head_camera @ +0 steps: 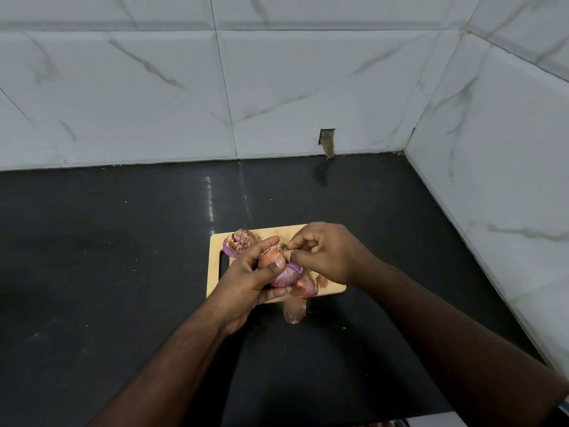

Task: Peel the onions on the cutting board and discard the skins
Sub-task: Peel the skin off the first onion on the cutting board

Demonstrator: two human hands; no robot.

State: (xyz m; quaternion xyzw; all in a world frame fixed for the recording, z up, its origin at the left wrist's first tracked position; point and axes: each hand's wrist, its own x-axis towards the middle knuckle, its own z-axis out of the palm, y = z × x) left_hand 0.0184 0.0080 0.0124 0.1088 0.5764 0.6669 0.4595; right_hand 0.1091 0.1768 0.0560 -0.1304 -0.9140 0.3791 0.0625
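Observation:
My left hand (246, 282) grips a red onion (278, 266) just above the wooden cutting board (215, 251). Part of this onion shows purple flesh, part still has orange-brown skin. My right hand (326, 254) pinches the dry skin at the onion's top end. A second onion (239, 246) with ragged skin sits on the board's far left corner. Loose skins (306, 286) lie on the board's near right part, and one skin piece (295, 310) lies on the counter just in front of the board.
The board rests on a black stone counter (107, 257). White marble-look tiled walls rise behind and to the right, meeting in a corner at the far right. A small hole (328, 141) breaks the back wall near the counter.

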